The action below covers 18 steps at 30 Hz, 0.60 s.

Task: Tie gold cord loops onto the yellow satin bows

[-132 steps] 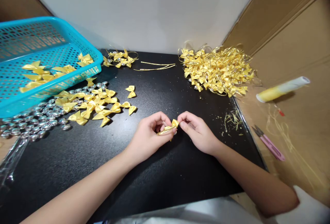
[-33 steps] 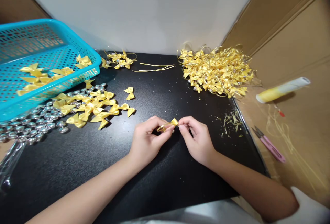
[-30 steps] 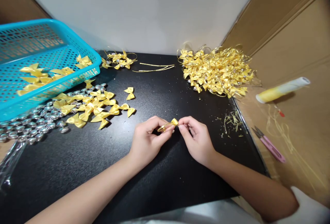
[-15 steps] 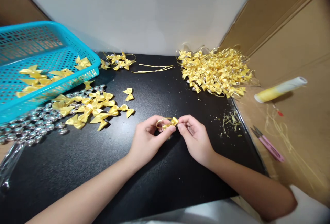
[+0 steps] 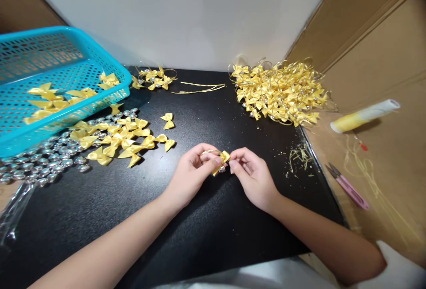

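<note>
Above the middle of the black table [image 5: 213, 218], my left hand [image 5: 191, 176] pinches a yellow ribbon bow [image 5: 225, 156] between thumb and fingers. A thin gold cord loop [image 5: 210, 151] runs from the bow over these fingers, and a silver bead [image 5: 222, 169] shows just below it. From the other side, the thumb and index finger of my right hand [image 5: 253, 178] are closed on the bow's right edge. Loose yellow bows [image 5: 123, 140] lie left of my hands, beside a spread of silver beads [image 5: 49, 160].
A blue basket [image 5: 100, 60] with bows stands at the left. Two groups of finished-looking bows, a small cluster [image 5: 155, 78] and a large pile [image 5: 279, 94], lie at the back, with gold cord pieces [image 5: 199, 88] between. Pink thread snips [image 5: 348, 187] and a yellow-white roll [image 5: 364, 116] lie right.
The bow between my hands has turned, so a silver bead now shows beneath it. The cord loop looks flatter. Both hands stay in nearly the same place.
</note>
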### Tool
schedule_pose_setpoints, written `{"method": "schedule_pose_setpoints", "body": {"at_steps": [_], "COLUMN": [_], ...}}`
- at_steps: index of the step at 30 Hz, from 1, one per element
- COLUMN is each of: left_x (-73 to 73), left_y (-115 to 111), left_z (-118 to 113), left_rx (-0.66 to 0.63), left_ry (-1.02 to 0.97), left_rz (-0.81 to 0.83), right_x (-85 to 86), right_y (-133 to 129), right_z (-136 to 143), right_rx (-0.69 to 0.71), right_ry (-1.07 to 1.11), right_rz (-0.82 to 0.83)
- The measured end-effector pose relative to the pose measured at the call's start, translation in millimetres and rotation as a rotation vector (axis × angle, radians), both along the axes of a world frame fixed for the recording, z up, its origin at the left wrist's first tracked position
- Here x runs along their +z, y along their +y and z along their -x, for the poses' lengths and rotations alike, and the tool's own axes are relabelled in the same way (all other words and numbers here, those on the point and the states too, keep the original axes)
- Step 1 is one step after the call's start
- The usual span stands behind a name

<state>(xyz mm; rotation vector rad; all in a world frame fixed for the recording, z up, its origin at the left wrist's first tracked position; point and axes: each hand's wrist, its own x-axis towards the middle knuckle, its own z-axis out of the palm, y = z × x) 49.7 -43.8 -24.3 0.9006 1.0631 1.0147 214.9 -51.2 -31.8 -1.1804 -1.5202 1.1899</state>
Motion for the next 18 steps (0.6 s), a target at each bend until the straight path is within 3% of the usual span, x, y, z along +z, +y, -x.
{"method": "schedule_pose_setpoints", "body": {"at_steps": [11,18], "left_x": [-4.4,-2.7], "left_y": [-0.7,-0.9], "left_z": [1.5,1.4], "left_rx": [-0.006,-0.001], "left_ry": [-0.137,-0.080], "left_rz": [0.006,0.025], "right_x": [-1.2,0.2], "right_y": [0.7,2.3], "right_z": [-6.8,-4.2], "right_rx": [0.000,0.009], "right_ry": [0.070,0.066], "right_rz": [0.042,0.080]}}
